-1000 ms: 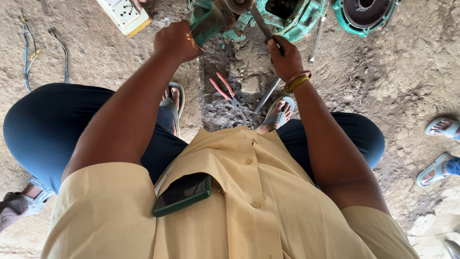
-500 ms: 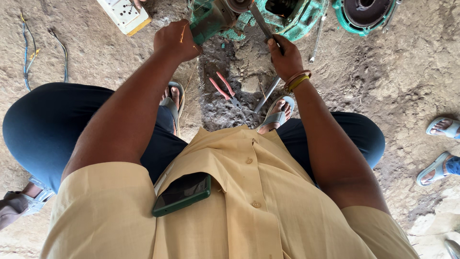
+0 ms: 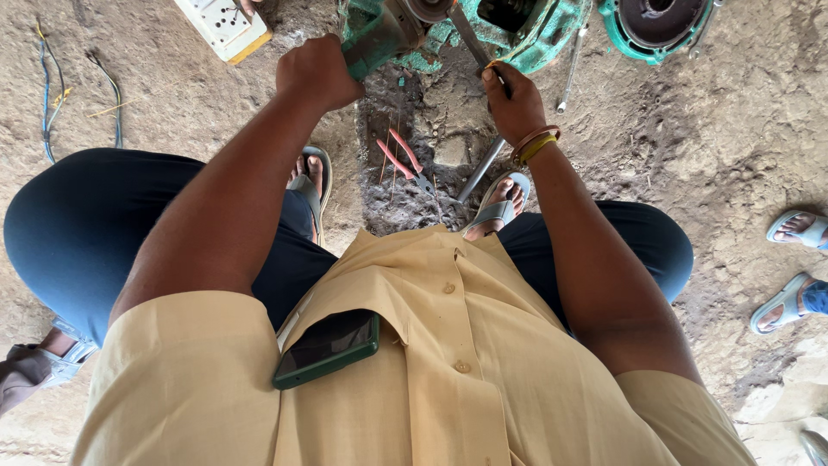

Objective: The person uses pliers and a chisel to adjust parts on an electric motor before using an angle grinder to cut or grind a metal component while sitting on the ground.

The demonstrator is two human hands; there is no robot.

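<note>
On a rough, dusty earth floor, a person in a yellow shirt squats over a chipped green cast-metal motor housing, kept between the feet. The left hand is clenched tight on the housing's near edge, apparently to steady it, while the right hand has its fingers wrapped around a long grey metal rod angled into the casing like a lever. Red-handled pliers lie on the dirt between the sandalled feet, within easy reach; a green round end cover sits apart.
</note>
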